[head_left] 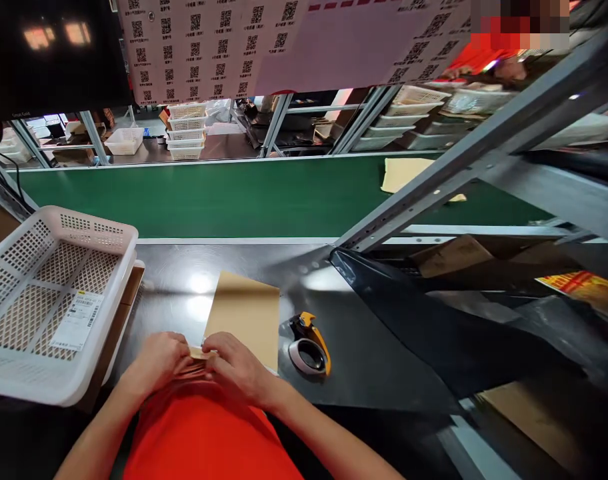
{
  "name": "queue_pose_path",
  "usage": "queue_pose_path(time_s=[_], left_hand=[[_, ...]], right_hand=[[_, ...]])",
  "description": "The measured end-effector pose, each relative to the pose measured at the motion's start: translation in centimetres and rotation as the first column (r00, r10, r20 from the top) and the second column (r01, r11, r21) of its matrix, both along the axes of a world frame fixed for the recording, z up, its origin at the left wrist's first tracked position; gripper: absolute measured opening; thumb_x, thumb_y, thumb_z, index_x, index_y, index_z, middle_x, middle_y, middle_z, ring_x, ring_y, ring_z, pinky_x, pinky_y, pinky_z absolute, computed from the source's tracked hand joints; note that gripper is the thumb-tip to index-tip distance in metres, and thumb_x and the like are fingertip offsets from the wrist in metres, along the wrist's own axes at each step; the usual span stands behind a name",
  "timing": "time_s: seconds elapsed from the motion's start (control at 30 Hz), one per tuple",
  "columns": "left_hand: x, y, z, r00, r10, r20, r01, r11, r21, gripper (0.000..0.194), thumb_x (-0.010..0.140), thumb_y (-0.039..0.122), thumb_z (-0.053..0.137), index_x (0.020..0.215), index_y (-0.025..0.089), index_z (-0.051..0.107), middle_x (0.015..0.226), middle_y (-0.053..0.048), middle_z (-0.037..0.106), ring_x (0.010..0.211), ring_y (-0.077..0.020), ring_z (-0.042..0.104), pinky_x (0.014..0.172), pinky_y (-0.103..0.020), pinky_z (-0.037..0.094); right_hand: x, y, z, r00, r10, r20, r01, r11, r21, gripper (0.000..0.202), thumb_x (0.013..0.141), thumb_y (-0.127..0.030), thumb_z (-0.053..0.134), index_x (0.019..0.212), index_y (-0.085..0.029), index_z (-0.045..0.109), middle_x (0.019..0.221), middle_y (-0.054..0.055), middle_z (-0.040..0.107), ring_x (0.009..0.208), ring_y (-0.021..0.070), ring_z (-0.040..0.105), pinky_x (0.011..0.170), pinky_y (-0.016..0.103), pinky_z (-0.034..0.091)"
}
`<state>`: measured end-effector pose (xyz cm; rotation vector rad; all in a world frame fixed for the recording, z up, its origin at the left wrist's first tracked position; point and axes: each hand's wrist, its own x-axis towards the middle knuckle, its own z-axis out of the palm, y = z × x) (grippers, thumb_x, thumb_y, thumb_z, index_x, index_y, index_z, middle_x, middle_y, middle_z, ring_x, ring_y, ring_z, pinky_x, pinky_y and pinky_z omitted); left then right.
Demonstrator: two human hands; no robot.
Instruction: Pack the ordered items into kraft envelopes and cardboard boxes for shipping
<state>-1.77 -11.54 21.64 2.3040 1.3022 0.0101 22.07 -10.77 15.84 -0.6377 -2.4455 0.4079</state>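
A tan kraft mailer envelope (249,313) lies on the metal table, its near end folded up against the front of my red shirt. My left hand (165,357) is closed on the left part of that near edge. Fingers bent, my right hand (234,363) pinches the same edge a little to the right. Just right of the envelope rests a tape dispenser (310,347) with a yellow frame and a roll of tape; neither hand touches it. My fingers hide part of the fold.
A white perforated basket (59,307) with a printed label (77,320) inside stands at the left. Behind the table runs a green conveyor belt (234,203) bearing a tan package (404,173). Black plastic sheeting (434,333) and a slanting metal post (434,167) are at the right.
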Motion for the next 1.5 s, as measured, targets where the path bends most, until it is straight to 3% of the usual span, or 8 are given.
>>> queue_pose_path(time_s=[0.23, 0.53, 0.7, 0.83, 1.07, 1.2, 1.37, 1.5], left_hand=[[-1.6, -1.6, 1.0, 0.93, 0.174, 0.323, -0.206, 0.976, 0.067, 0.023, 0.098, 0.03, 0.069, 0.081, 0.019, 0.08, 0.083, -0.004, 0.076, 0.078, -0.0165, 0.071, 0.071, -0.025, 0.05], [-1.0, -2.2, -2.3, 0.902, 0.215, 0.374, -0.221, 0.975, -0.029, 0.036, 0.107, 0.026, 0.046, 0.099, 0.02, 0.081, 0.092, -0.007, 0.075, 0.083, -0.0178, 0.07, 0.08, -0.028, 0.052], [2.0, -3.7, -6.6, 0.832, 0.293, 0.472, -0.297, 0.952, -0.069, 0.031, 0.098, 0.016, 0.049, 0.091, 0.02, 0.079, 0.089, -0.006, 0.075, 0.083, -0.0187, 0.07, 0.078, -0.028, 0.054], [4.4, -4.4, -10.3, 0.691, 0.447, 0.568, -0.499, 0.863, -0.073, 0.023, 0.089, 0.01, 0.053, 0.082, 0.019, 0.073, 0.08, -0.004, 0.074, 0.076, -0.018, 0.069, 0.072, -0.028, 0.052], [7.5, -5.2, -12.4, 0.633, 0.391, 0.668, -0.546, 0.837, 0.027, 0.024, 0.085, 0.004, 0.049, 0.08, 0.021, 0.065, 0.078, -0.003, 0.066, 0.072, -0.0167, 0.064, 0.067, -0.026, 0.049], [9.9, -6.2, -14.5, 0.655, 0.45, 0.606, -0.482, 0.868, -0.124, 0.024, 0.09, 0.007, 0.048, 0.092, 0.022, 0.067, 0.088, -0.005, 0.07, 0.078, -0.0185, 0.067, 0.072, -0.028, 0.05], [11.6, -7.5, -17.2, 0.578, 0.675, 0.459, -0.547, 0.738, -0.396, 0.018, 0.094, 0.014, 0.052, 0.105, 0.024, 0.062, 0.081, -0.001, 0.068, 0.075, -0.0184, 0.066, 0.072, -0.028, 0.051], [12.0, -8.1, -17.9, 0.588, 0.731, 0.346, -0.58, 0.679, -0.45, 0.017, 0.094, 0.023, 0.054, 0.108, 0.023, 0.063, 0.08, -0.001, 0.068, 0.075, -0.0203, 0.067, 0.073, -0.031, 0.052]], right_hand=[[1.1, 0.3, 1.9, 1.0, -0.019, -0.011, 0.019, 0.997, 0.077, 0.016, 0.103, -0.027, 0.056, 0.1, -0.023, 0.072, 0.118, 0.011, 0.074, 0.109, 0.0223, 0.068, 0.092, 0.037, 0.058], [-0.6, -0.9, -1.4, 0.957, -0.287, 0.036, 0.289, 0.945, -0.154, 0.028, 0.107, -0.034, 0.053, 0.105, -0.021, 0.078, 0.125, 0.016, 0.078, 0.111, 0.0266, 0.076, 0.094, 0.041, 0.063], [-2.5, -2.1, -3.4, 0.859, -0.453, 0.236, 0.505, 0.681, -0.53, 0.033, 0.104, -0.035, 0.051, 0.1, -0.017, 0.079, 0.147, 0.023, 0.066, 0.14, 0.0353, 0.062, 0.111, 0.049, 0.054], [-2.9, -2.3, -4.9, 0.809, -0.523, 0.271, 0.54, 0.477, -0.693, 0.026, 0.094, -0.023, 0.05, 0.093, -0.016, 0.076, 0.14, 0.022, 0.069, 0.135, 0.0322, 0.065, 0.109, 0.043, 0.053], [-0.8, -3.4, -6.5, 0.699, -0.576, 0.424, 0.701, 0.438, -0.563, 0.022, 0.09, -0.029, 0.052, 0.078, -0.021, 0.069, 0.081, 0.008, 0.069, 0.079, 0.0244, 0.064, 0.075, 0.033, 0.047], [0.1, -3.5, -7.8, 0.704, -0.62, 0.347, 0.575, 0.21, -0.791, 0.029, 0.084, -0.041, 0.056, 0.065, -0.021, 0.062, 0.062, 0.002, 0.062, 0.064, 0.0201, 0.056, 0.062, 0.03, 0.039], [0.5, -4.9, -10.0, 0.62, -0.752, 0.224, 0.349, 0.009, -0.937, 0.042, 0.078, -0.06, 0.068, 0.072, -0.018, 0.072, 0.068, 0.004, 0.07, 0.07, 0.0225, 0.061, 0.067, 0.031, 0.048], [0.8, -6.6, -11.3, 0.552, -0.799, 0.238, 0.256, -0.11, -0.961, 0.055, 0.074, -0.072, 0.073, 0.084, -0.018, 0.074, 0.081, 0.008, 0.076, 0.079, 0.0266, 0.067, 0.076, 0.036, 0.055]])
